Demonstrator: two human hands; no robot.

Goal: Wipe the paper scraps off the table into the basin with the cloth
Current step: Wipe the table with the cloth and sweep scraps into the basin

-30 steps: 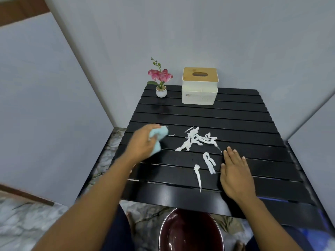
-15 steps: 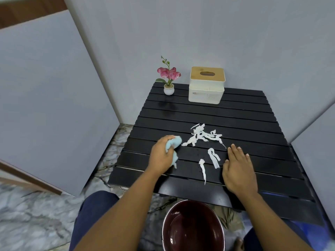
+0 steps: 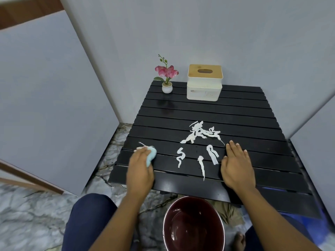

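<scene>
Black slats form the desk point(image 3: 235, 113), and the white paper scraps point(image 3: 198, 134) lie on its near half, between the two hands. The biggest tangle sits further out. Three loose strips lie closer in: a wavy one point(image 3: 179, 157) nearest the left hand, a straight one point(image 3: 202, 166) in the middle and a folded one point(image 3: 212, 153) just beside the right thumb.

The left hand point(image 3: 140, 171) lies knuckles up by the desk's left edge, its fingers curled round a pale blue cloth point(image 3: 152, 155) that bulges out on the thumb side and is pressed to the slats. A thin white scrap point(image 3: 141, 143) pokes out past its fingertips. A bare stretch of slat separates the cloth from the wavy strip. The right hand point(image 3: 236, 167) rests flat, palm down, with its fingers straight and together, pointing away from the person; it holds nothing.

The straight strip reaches closest to the near edge. Below that edge, on the marble floor point(image 3: 27, 223) between the person's knees, stands the dark red basin point(image 3: 181, 214), roughly in line with the loose strips. At the far edge a small potted flower point(image 3: 167, 87) and a white tissue box point(image 3: 204, 87) with a wooden lid stand well apart from the scraps. Grey panels close in on both sides of the desk.
</scene>
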